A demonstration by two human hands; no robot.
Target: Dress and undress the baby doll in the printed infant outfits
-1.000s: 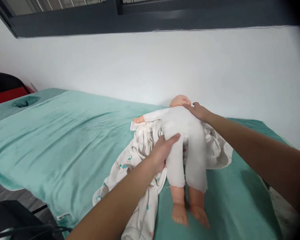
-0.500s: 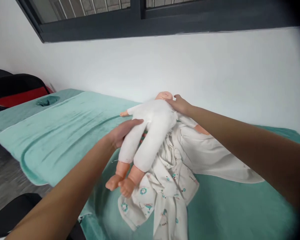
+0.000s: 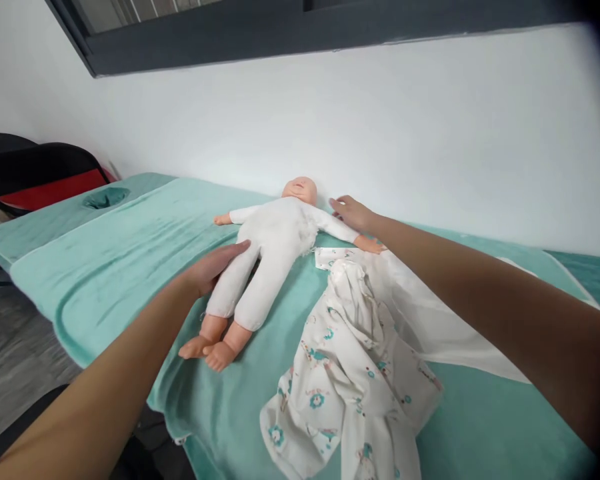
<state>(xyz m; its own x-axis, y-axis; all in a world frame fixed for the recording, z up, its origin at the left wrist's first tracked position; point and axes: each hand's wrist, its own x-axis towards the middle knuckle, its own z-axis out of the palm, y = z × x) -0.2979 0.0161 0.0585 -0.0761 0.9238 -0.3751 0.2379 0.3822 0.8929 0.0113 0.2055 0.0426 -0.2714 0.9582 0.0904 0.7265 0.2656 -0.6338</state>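
Observation:
A baby doll [image 3: 275, 230] with a white cloth body lies on its back on the green-covered bed, its head toward the wall. At its hip, my left hand [image 3: 215, 265] has the thumb on top of the thigh; the other fingers are mostly hidden beside and under the leg. My right hand [image 3: 353, 212] is just past the doll's outstretched arm, close to the head, with its fingers apart and nothing in them. To the right of the doll lies a crumpled white baby garment [image 3: 350, 360] with teal and red prints. A plain white cloth [image 3: 445, 327] spreads beside it, partly behind my right forearm.
The bed has a green plush cover [image 3: 105, 267] with a face hole [image 3: 106, 197] at the far left end. A white wall [image 3: 430, 133] with a dark window frame [image 3: 205, 40] runs behind it. Black and red folding chairs [image 3: 50, 177] stand at the left.
The doll has shifted left, off the garment and white cloth, and lies lower on the cover. My left hand has moved along with it. My right hand has come away from the doll's head.

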